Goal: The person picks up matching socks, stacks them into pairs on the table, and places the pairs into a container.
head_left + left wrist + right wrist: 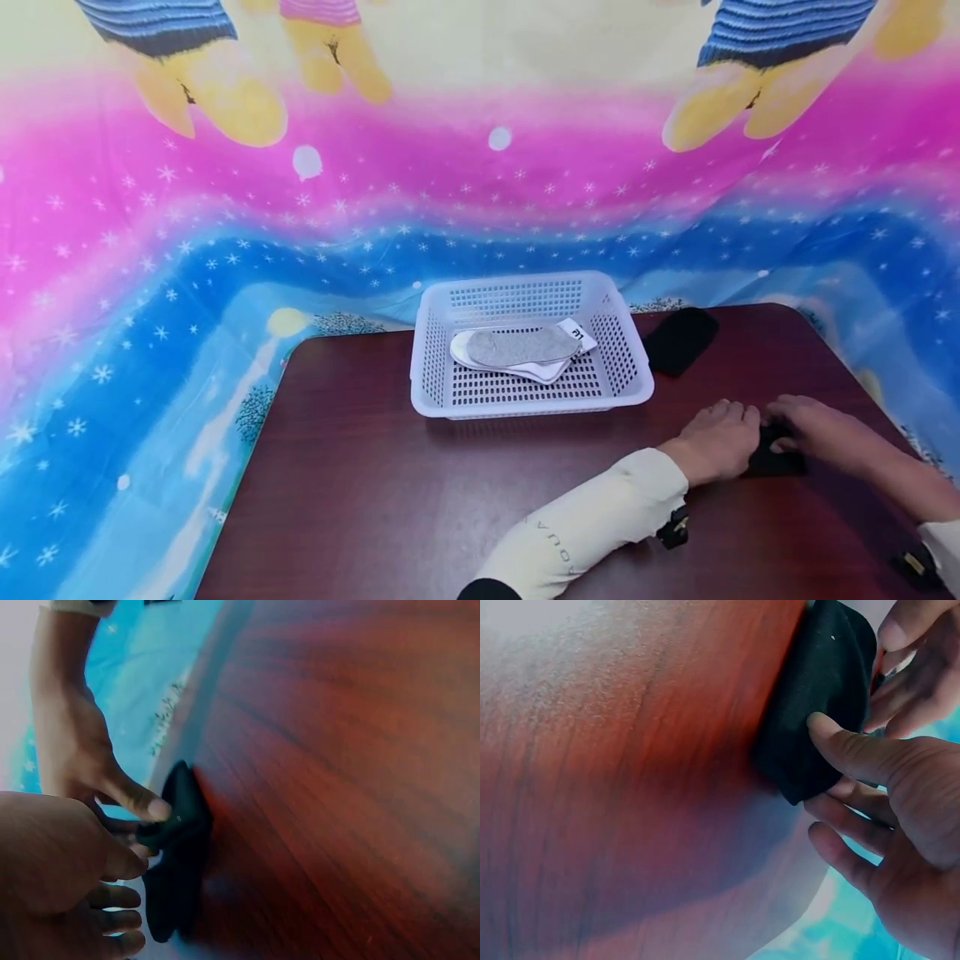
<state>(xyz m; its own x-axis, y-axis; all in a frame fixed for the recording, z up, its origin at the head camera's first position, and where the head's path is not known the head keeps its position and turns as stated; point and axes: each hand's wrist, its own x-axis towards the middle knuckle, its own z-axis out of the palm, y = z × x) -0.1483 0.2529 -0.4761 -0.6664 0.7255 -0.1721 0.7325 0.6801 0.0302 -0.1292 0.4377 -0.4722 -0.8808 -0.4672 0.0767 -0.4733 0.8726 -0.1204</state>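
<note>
Right hand (922,810) has the black cloth (829,682) pinched between thumb and fingers, left hand (720,433) loosely bent right beside it. Table (337,483) edge is near on the right, loads of room leftward.

Head view: bright, even light; soft sheen on the tabletop (360,492), faint shadow beneath the basket (525,409). Wrist views: dimmer, hazy, softly focused. Right wrist: glare at upper left, broad shadow lower down the tabletop. Left wrist: upper left washed out; black cloth (184,855) nearly detail-less.
</note>
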